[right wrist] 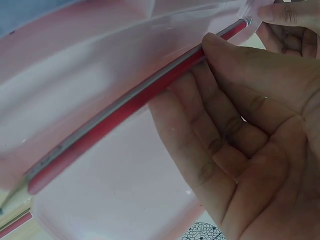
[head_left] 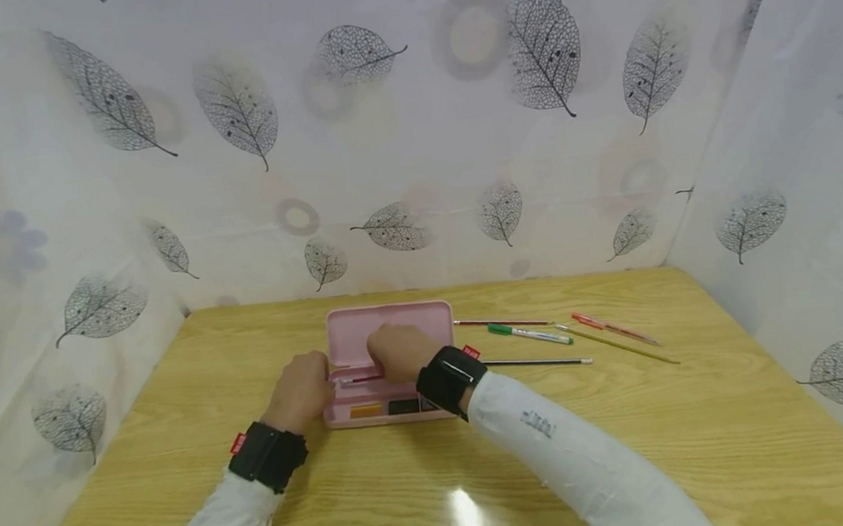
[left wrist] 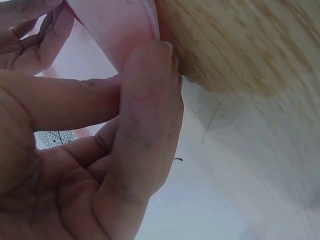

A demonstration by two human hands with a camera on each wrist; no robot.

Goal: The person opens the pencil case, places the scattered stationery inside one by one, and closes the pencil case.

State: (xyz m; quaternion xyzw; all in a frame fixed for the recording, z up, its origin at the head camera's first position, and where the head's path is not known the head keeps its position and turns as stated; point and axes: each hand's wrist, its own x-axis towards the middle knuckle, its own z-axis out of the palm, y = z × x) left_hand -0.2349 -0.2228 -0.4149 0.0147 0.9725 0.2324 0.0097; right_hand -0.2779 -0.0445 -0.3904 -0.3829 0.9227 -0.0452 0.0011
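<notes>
- Leaf-print curtain (head_left: 413,172) hangs round the back and sides, and everything's on a wood-grain table (head_left: 182,451).
- Pink pencil case (head_left: 375,421) sits near the middle with its lid (head_left: 348,336) laid back away from the person, which I'd guess is so both hands can get at the compartments.
- Left hand (head_left: 299,395) has thumb and fingers pinched on the case's left end. Probably a steadying grip, since a light case could slide around.
- Right hand (head_left: 403,352) reaches over the case from the other side and pinches a red-and-dark striped pencil (right wrist: 132,102) between thumb and fingers.
- That pencil runs lengthwise along the back compartment, silver end by the left hand, sharpened tip pointing to the right. Lining it up like that looks like the only sensible way for something so long. Can't tell if it's touching the bottom.
- Front compartment has an orange block (head_left: 365,412) and a dark block (head_left: 403,407), in front of the pencil and below the right hand. Short stuff seems to suit that part.
- Off to the right, within easy reach I'd say: a red pencil (head_left: 505,322), green marker (head_left: 529,335), black pencil (head_left: 535,362), yellowish stick (head_left: 617,344) and orange-red pen (head_left: 615,329), loosely spread.
</notes>
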